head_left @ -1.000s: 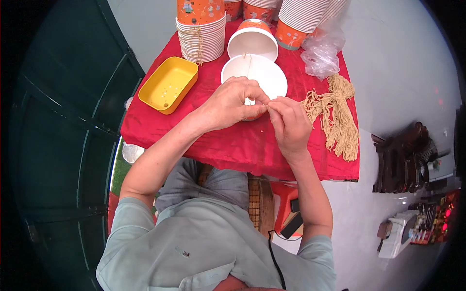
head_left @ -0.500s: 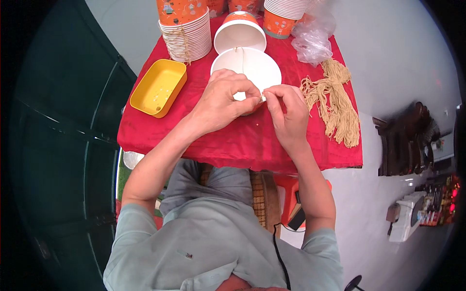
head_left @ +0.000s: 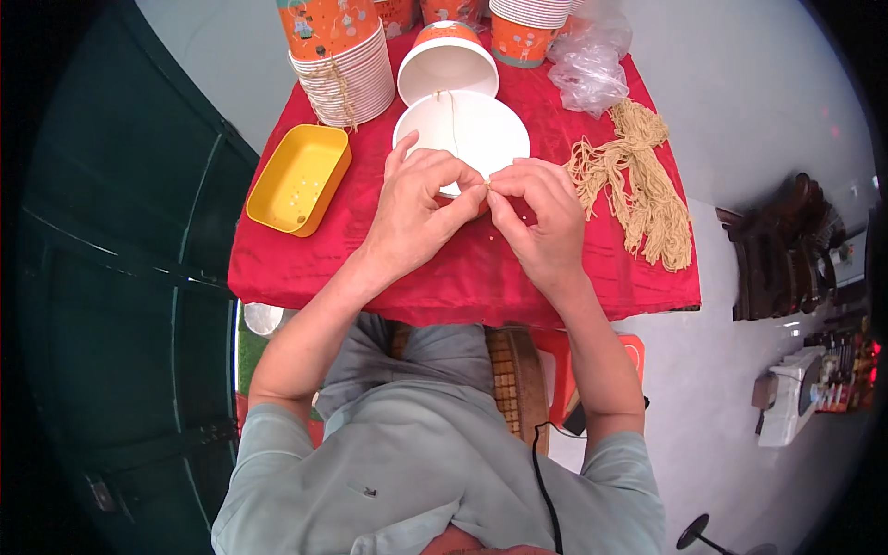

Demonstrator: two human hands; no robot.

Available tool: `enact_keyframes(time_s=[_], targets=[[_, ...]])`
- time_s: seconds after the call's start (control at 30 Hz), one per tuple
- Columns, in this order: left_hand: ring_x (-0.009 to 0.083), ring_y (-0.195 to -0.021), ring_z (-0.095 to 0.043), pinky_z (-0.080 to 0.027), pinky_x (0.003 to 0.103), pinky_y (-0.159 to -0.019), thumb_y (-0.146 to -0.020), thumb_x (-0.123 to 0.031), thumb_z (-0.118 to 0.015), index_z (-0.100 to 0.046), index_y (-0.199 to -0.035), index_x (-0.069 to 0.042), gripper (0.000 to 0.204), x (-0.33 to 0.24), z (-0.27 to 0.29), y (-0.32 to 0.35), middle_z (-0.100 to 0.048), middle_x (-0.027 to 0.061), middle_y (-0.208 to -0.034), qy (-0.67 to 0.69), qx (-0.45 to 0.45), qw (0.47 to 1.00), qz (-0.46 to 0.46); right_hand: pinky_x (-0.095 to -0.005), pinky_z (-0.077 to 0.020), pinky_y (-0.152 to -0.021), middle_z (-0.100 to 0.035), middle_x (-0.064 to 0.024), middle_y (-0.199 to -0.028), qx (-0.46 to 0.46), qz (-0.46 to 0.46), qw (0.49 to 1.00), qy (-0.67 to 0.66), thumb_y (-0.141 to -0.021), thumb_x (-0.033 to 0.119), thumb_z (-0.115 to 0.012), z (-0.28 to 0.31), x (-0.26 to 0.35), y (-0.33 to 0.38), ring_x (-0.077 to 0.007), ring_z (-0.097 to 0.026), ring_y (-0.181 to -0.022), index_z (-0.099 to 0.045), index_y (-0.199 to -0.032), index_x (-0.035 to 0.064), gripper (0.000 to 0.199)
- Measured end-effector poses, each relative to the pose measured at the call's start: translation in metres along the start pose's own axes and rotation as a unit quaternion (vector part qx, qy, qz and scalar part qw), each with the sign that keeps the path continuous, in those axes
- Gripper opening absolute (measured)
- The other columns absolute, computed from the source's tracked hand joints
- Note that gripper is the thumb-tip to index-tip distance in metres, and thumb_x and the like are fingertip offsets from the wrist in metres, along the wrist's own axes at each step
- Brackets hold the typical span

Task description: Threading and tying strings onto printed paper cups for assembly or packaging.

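Our left hand (head_left: 416, 208) and right hand (head_left: 536, 217) meet fingertip to fingertip over the red counter (head_left: 444, 277), each grip pinched shut on a thin tan string (head_left: 451, 111); whatever sits at the pinch is too small to make out. The string runs up across the white bowl (head_left: 481, 129), otherwise empty. Left, yellow tray (head_left: 298, 178) with tiny specks. Right, string bundle (head_left: 638, 190). Far edge: cup stacks (head_left: 342, 65) cut off, crumpled plastic bag (head_left: 587, 65).
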State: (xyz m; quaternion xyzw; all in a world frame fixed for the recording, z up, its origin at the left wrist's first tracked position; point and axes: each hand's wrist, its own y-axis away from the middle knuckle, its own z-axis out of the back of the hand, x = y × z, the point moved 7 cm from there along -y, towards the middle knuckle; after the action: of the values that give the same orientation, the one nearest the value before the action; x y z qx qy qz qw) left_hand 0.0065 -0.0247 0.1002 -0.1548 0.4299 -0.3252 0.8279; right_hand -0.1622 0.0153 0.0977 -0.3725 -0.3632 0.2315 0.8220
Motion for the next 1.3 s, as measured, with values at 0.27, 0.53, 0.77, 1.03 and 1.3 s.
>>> enact_keyframes(time_s=[0.27,0.53,0.77,1.03,1.3], targets=[[0.0213,-0.097,-0.07,-0.025,0.055,-0.129,-0.096,-0.021,-0.074,-0.075,-0.091,-0.009,0.014,-0.005,0.0,-0.001,-0.073,0.002,-0.089,-0.016,-0.015,1.0,-0.023,-0.0424,-0.0574,-0.093,-0.075,-0.006,-0.1,-0.005,-0.033,0.999,0.005,-0.084,0.0,-0.079,0.0,0.005,-0.003,-0.0294,-0.07,-0.108,-0.071,-0.096,0.0072,0.016],[0.0221,-0.099,-0.07,-0.026,0.055,-0.129,-0.096,-0.02,-0.073,-0.076,-0.092,-0.008,0.013,-0.007,-0.001,-0.002,-0.073,0.0025,-0.09,-0.019,-0.009,1.0,-0.012,-0.0444,-0.0574,-0.097,-0.074,-0.0117,-0.106,-0.063,-0.057,0.995,-0.046,-0.084,0.0,-0.079,-0.001,0.0,0.008,-0.0332,-0.07,-0.113,-0.07,-0.102,0.0058,0.021],[0.0225,-0.099,-0.072,-0.025,0.056,-0.128,-0.099,-0.024,-0.073,-0.077,-0.096,-0.009,0.016,-0.004,0.0,-0.004,-0.075,0.003,-0.092,-0.007,0.01,1.0,-0.006,-0.0441,-0.058,-0.096,-0.075,-0.0108,-0.107,-0.019,-0.028,0.999,-0.001,-0.088,0.002,-0.081,0.001,-0.002,0.005,-0.0328,-0.072,-0.114,-0.071,-0.103,0.0059,0.019],[0.0242,-0.102,-0.071,-0.028,0.054,-0.126,-0.099,-0.027,-0.071,-0.077,-0.095,-0.008,0.02,0.004,-0.001,-0.012,-0.075,0.0046,-0.091,0.014,0.054,0.998,0.043,-0.0427,-0.0602,-0.093,-0.075,-0.0095,-0.109,-0.026,0.009,0.999,0.03,-0.086,0.0,-0.083,0.0,0.001,0.003,-0.0307,-0.074,-0.112,-0.07,-0.102,0.0061,0.021],[0.0204,-0.103,-0.07,-0.026,0.053,-0.128,-0.101,-0.028,-0.071,-0.075,-0.095,-0.007,0.022,0.004,-0.001,-0.019,-0.076,0.0037,-0.093,0.029,0.099,0.994,0.024,-0.0402,-0.0611,-0.088,-0.074,-0.0075,-0.106,-0.023,0.057,0.996,0.057,-0.082,-0.002,-0.084,0.007,0.005,0.001,-0.0291,-0.074,-0.105,-0.07,-0.102,0.007,0.025]])
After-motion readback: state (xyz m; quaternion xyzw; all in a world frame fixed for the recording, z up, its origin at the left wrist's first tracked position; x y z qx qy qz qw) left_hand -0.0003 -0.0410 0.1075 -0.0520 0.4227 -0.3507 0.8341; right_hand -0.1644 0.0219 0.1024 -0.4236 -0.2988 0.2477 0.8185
